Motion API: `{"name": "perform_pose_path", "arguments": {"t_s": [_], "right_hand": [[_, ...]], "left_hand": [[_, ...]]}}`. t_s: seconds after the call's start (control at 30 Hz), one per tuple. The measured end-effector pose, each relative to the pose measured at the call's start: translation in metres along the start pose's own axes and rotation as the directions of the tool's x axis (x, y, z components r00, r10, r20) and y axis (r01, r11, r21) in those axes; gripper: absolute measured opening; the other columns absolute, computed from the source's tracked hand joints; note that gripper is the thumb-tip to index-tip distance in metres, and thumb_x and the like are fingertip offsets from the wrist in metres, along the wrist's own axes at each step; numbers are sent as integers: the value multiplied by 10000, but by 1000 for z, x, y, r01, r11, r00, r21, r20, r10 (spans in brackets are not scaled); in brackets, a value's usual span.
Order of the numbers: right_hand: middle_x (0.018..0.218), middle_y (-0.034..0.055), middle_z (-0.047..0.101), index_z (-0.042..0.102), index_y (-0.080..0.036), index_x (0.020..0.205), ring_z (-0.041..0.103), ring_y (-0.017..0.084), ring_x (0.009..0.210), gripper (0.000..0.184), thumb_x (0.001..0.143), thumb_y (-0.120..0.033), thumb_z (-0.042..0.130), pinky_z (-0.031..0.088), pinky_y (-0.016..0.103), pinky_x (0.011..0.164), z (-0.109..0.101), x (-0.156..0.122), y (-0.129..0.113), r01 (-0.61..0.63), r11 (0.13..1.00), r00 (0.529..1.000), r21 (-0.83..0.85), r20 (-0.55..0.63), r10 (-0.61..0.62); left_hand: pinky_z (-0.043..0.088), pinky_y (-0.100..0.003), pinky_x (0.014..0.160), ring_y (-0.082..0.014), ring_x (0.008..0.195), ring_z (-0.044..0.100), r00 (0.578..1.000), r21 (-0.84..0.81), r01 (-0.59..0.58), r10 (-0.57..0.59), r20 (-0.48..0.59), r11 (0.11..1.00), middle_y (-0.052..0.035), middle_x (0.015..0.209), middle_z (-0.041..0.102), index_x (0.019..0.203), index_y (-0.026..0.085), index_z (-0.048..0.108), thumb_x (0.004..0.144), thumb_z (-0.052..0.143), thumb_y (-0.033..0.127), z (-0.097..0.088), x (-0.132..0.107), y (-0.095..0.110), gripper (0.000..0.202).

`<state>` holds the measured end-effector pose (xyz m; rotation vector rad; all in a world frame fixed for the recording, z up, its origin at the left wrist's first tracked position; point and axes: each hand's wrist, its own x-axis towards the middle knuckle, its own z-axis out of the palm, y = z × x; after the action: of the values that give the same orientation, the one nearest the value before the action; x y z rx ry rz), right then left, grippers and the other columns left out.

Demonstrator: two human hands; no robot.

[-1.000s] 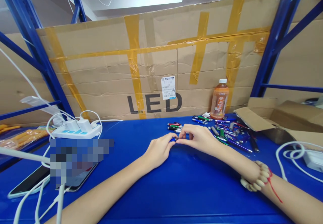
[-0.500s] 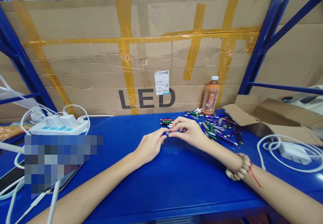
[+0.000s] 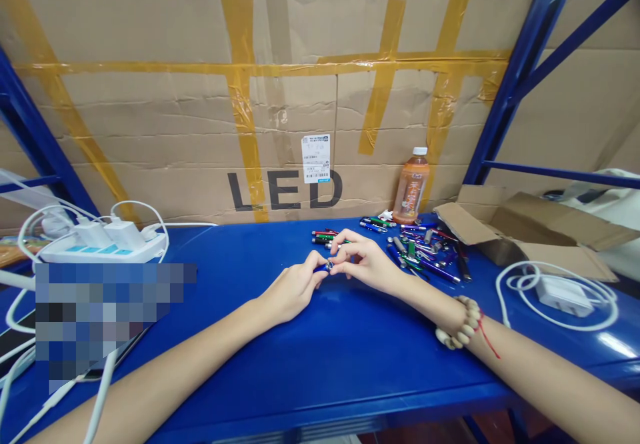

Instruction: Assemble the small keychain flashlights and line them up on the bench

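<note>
My left hand [image 3: 293, 287] and my right hand [image 3: 363, 261] meet over the blue shelf top [image 3: 320, 351]. Both pinch a small blue pen-like light [image 3: 325, 267] between their fingertips. The left holds its body, the right grips its silver end. A bead bracelet [image 3: 457, 327] is on my right wrist. Just behind my fingers lie a few more small lights [image 3: 325, 236] in red, green and black.
A pile of several coloured pen lights [image 3: 425, 251] lies right of my hands, by an orange drink bottle [image 3: 410, 187]. An open cardboard box [image 3: 525, 227] and a white charger with cable [image 3: 560, 291] are at the right. A white power strip [image 3: 103, 244] is at the left.
The camera has tilted and shifted, so everything sits lower left in view. My hands stay together on the small light, with fingers slightly reworked around it.
</note>
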<state>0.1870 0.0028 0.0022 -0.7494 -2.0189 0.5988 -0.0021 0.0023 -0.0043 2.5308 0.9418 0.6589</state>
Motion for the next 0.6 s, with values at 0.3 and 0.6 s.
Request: {"name": "perform_pose_path", "arguments": {"t_s": [0.3,0.6], "right_hand": [[829,23,450,586,-123,588,487,57,590,205,674,-282,682,460,195,483,-1,3,-1,17,998,1000,57,5,-17],[773,15,470,557,-115,554,476,53,568,251,639,-303,700,413,189,471,2,2,0,-93,991,994,95,-41,97]], "left_hand": [[401,-258,614,-167,647,560,1000,-41,4,-4,-5,999,-7,724,551,827,212,314,885,282,282,2,0,1,98],[421,-263,637,-171,705,592,998,-38,-21,18,-66,999,-17,793,597,852,210,355,889,298,275,0,1,2,95]]}}
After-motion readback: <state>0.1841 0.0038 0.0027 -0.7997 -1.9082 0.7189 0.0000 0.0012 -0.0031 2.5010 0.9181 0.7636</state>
